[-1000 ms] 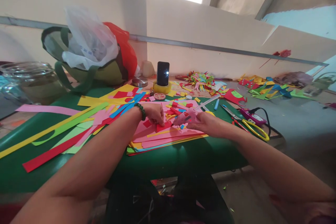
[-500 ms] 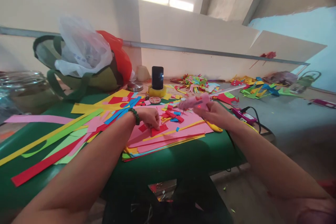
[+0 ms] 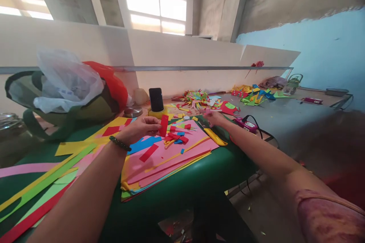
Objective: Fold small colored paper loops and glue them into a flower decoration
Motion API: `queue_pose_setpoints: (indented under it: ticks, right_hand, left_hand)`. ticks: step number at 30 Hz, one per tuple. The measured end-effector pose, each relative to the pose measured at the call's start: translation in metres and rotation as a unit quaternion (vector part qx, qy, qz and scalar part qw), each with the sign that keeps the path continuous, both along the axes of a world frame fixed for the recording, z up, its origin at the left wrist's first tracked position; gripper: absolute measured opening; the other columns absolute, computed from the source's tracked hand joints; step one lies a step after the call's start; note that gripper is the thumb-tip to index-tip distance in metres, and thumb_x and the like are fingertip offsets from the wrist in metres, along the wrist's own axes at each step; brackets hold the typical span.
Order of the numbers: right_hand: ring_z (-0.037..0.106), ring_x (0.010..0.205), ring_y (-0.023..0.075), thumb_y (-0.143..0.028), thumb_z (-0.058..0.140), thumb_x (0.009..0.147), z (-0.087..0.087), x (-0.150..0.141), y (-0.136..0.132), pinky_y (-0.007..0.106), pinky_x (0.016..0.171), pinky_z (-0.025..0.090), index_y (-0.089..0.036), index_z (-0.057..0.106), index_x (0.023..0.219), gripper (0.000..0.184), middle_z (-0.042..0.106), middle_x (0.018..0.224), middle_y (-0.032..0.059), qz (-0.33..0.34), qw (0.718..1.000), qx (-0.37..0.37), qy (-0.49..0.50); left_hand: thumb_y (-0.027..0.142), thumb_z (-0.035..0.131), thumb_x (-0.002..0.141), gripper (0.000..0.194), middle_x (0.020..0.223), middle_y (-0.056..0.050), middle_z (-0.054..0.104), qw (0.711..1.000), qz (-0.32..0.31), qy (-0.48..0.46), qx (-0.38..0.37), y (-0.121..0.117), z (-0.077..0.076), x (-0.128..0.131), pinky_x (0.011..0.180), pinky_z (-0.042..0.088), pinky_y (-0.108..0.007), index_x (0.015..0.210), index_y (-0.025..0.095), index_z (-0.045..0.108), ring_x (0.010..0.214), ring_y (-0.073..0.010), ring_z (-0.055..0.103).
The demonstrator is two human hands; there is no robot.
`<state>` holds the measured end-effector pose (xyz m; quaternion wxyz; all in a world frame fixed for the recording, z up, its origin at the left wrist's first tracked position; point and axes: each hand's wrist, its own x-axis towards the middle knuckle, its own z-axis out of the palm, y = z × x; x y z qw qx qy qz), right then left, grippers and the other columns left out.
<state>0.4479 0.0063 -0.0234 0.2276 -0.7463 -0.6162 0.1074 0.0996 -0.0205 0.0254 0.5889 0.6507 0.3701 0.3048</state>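
My left hand pinches a small red paper rectangle upright above the pink sheets. My right hand is farther back on the right, fingers pointing away and down; its fingertips are blurred, and whether it holds anything is unclear. Beneath the left hand lies a stack of pink paper with other colours at its edges. Another red paper strip rests flat on it, beside a small heap of rolled red, blue and yellow paper pieces. A yellow-handled tool lies at the stack's right edge.
A phone stands upright on a yellow tape roll. Colored paper strips spread left, below a bag. Cut-paper piles sit at the back. A purple box with a black cable is at right.
My left hand has lifted a red paper piece off the stack. My right hand, which held a pink glue gun, has moved back and lower. The view has shifted right and tilted up.
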Motion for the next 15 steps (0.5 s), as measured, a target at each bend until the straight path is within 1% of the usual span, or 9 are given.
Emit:
queue_pose_setpoints:
  ticks: [2,4,7,9,10,11,12,14,15]
  right_hand:
    - [0.058,0.056,0.0148,-0.042,0.054,0.090,-0.001,0.000,0.001,0.024,0.058,0.039,-0.016,0.059,0.060,0.040,0.059,0.049,0.0026,0.015,1.000,-0.020,0.001]
    - [0.057,0.056,0.0148,-0.044,0.056,0.089,0.005,0.003,-0.005,0.025,0.058,0.039,-0.017,0.058,0.054,0.044,0.060,0.051,0.0036,0.021,0.999,-0.030,-0.006]
    - [0.058,0.060,0.0176,-0.043,0.064,0.083,0.025,0.004,-0.027,0.027,0.060,0.038,-0.018,0.058,0.053,0.040,0.061,0.056,0.0060,-0.003,0.999,-0.023,-0.036]
    - [0.058,0.065,0.0190,-0.039,0.066,0.082,0.039,-0.006,-0.048,0.028,0.060,0.037,-0.017,0.061,0.060,0.031,0.063,0.062,0.0070,-0.008,0.998,0.004,-0.066]
    - [0.059,0.066,0.0183,-0.037,0.063,0.083,0.044,-0.015,-0.059,0.027,0.060,0.037,-0.017,0.064,0.068,0.025,0.065,0.067,0.0063,0.022,0.995,0.039,-0.092]
    - [0.059,0.067,0.0169,-0.033,0.060,0.085,0.048,-0.028,-0.068,0.026,0.061,0.038,-0.019,0.066,0.080,0.017,0.067,0.075,0.0050,0.077,0.989,0.087,-0.096]
    - [0.059,0.069,0.0155,-0.029,0.058,0.087,0.050,-0.043,-0.076,0.025,0.063,0.039,-0.020,0.067,0.093,0.014,0.068,0.083,0.0043,0.136,0.975,0.150,-0.092]
    - [0.059,0.073,0.0138,-0.021,0.053,0.089,0.050,-0.077,-0.084,0.025,0.067,0.041,-0.021,0.064,0.107,0.021,0.067,0.099,0.0061,0.277,0.925,0.244,-0.089]
    - [0.059,0.075,0.0138,-0.018,0.051,0.089,0.049,-0.093,-0.083,0.025,0.067,0.042,-0.022,0.064,0.109,0.024,0.066,0.103,0.0069,0.326,0.898,0.281,-0.093]
  left_hand:
    - [0.026,0.088,0.053,0.029,0.062,0.000,0.066,1.000,0.021,-0.009,-0.019,0.002,-0.002,0.001,0.057,0.047,-0.020,0.066,0.015,0.064,0.058,-0.0107,0.061]
    - [0.022,0.088,0.053,0.030,0.062,0.000,0.066,0.998,0.041,-0.023,-0.038,0.003,-0.002,0.001,0.058,0.048,-0.021,0.068,0.015,0.063,0.059,-0.0115,0.063]
    - [0.018,0.087,0.056,0.030,0.063,0.001,0.067,0.996,0.056,-0.049,-0.051,0.002,-0.001,0.002,0.059,0.050,-0.021,0.071,0.015,0.062,0.062,-0.0130,0.067]
    - [0.017,0.086,0.059,0.028,0.064,0.000,0.067,0.995,0.055,-0.064,-0.058,0.000,-0.001,0.003,0.058,0.050,-0.020,0.072,0.015,0.061,0.062,-0.0133,0.068]
    - [0.016,0.085,0.060,0.027,0.063,0.000,0.067,0.994,0.055,-0.072,-0.064,-0.001,-0.001,0.004,0.057,0.049,-0.020,0.071,0.015,0.061,0.061,-0.0129,0.067]
    - [0.015,0.084,0.060,0.026,0.062,0.001,0.066,0.992,0.058,-0.081,-0.072,-0.003,-0.001,0.005,0.056,0.049,-0.019,0.071,0.015,0.060,0.059,-0.0123,0.067]
    - [0.013,0.084,0.061,0.026,0.061,0.001,0.065,0.991,0.061,-0.090,-0.080,-0.004,-0.001,0.007,0.055,0.048,-0.019,0.071,0.015,0.060,0.058,-0.0115,0.066]
    - [0.012,0.082,0.062,0.024,0.059,0.002,0.064,0.989,0.060,-0.103,-0.090,-0.007,-0.001,0.009,0.053,0.048,-0.018,0.071,0.014,0.060,0.055,-0.0104,0.065]
    - [0.012,0.082,0.063,0.023,0.058,0.002,0.064,0.989,0.056,-0.105,-0.092,-0.008,-0.001,0.010,0.052,0.047,-0.017,0.070,0.014,0.060,0.054,-0.0100,0.065]
